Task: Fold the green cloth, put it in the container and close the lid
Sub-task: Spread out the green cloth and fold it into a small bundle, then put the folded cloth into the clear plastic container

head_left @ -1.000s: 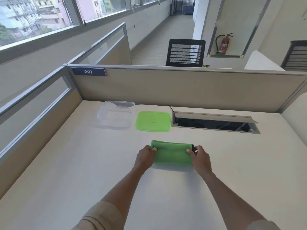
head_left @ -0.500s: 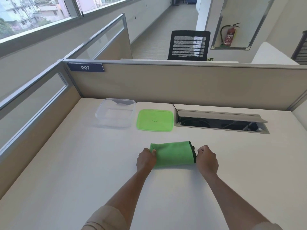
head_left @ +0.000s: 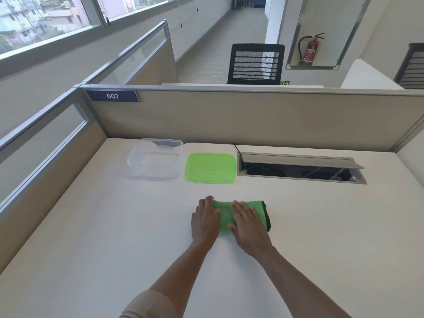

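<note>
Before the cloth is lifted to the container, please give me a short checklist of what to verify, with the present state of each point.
1. Green cloth is folded into a compact bundle: ok.
2. Both hands are on the cloth: ok. The left hand is at its left end, the right hand lies flat on top.
3. Cloth is gripped for lifting: not ok, the right hand only presses down.
4. Container is open and has nothing inside: ok.
5. Lid is off and lies beside the container: ok.
6. Folded cloth fits inside the container: cannot tell.
</note>
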Available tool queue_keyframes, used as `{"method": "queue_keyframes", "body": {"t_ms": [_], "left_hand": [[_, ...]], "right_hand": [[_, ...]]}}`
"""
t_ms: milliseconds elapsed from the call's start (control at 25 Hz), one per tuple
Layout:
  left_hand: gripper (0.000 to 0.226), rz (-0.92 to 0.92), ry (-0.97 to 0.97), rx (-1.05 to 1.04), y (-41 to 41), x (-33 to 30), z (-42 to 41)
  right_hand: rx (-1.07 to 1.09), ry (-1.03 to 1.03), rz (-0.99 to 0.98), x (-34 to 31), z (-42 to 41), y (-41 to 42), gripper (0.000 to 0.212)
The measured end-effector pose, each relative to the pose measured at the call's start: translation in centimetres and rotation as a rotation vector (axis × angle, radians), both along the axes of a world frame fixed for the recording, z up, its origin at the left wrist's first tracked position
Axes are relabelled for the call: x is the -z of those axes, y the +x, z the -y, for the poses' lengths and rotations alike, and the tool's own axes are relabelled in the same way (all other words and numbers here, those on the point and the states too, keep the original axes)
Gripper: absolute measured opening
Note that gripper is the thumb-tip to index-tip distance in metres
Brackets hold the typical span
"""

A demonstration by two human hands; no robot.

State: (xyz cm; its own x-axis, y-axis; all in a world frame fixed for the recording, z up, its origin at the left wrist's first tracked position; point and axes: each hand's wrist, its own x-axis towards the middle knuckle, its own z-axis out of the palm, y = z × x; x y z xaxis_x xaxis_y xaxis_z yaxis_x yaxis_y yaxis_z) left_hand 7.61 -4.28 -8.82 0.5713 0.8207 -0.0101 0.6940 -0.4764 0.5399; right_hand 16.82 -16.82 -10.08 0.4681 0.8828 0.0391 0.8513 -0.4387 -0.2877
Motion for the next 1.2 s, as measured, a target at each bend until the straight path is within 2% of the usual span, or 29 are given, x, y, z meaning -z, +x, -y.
{"method": "queue_keyframes", "body": {"t_ms": [80, 240, 520, 640, 720, 880, 1000, 1120, 1200], "left_hand": [[0.038, -0.05, -0.039, 0.034, 0.0, 0.0, -0.2], [0.04, -0.096, -0.07, 0.022, 0.2, 0.1, -0.7], [0.046, -0.145, -0.236, -0.184, 0.0, 0.7, -0.2], [0.048, -0.185, -0.28, -0.244, 0.2, 0.8, -0.2], [0.051, -0.238, -0.295, -0.24, 0.1, 0.8, -0.6], [0.066, -0.266, -0.421, -0.207, -0.4, 0.9, -1.2], [0.061, -0.237, -0.461, -0.166, -1.0, 0.8, -1.5], [0.056, -0.181, -0.502, -0.198, -2.0, 0.5, -1.4], [0.057, -0.079, -0.603, -0.234, -2.9, 0.3, -1.3]], "right_hand": [[0.053, -0.091, 0.025, 1.1, 0.6, 0.4, 0.066], [0.1, -0.104, 0.065, 1.4, 1.2, 1.3, 0.068], [0.36, -0.09, -0.024, 1.7, 1.9, 1.4, 0.057], [0.587, -0.01, -0.128, 0.8, 2.0, 1.1, 0.064], [0.719, -0.033, -0.182, 0.2, 1.7, 1.0, 0.073], [0.857, -0.024, -0.376, -0.7, 0.7, 0.9, 0.066], [0.936, 0.022, -0.563, -0.8, 0.7, 1.6, 0.06], [0.969, 0.028, -0.689, -0.9, 0.8, 2.0, 0.069], [0.983, 0.024, -0.725, -1.1, 0.7, 1.5, 0.069]]}}
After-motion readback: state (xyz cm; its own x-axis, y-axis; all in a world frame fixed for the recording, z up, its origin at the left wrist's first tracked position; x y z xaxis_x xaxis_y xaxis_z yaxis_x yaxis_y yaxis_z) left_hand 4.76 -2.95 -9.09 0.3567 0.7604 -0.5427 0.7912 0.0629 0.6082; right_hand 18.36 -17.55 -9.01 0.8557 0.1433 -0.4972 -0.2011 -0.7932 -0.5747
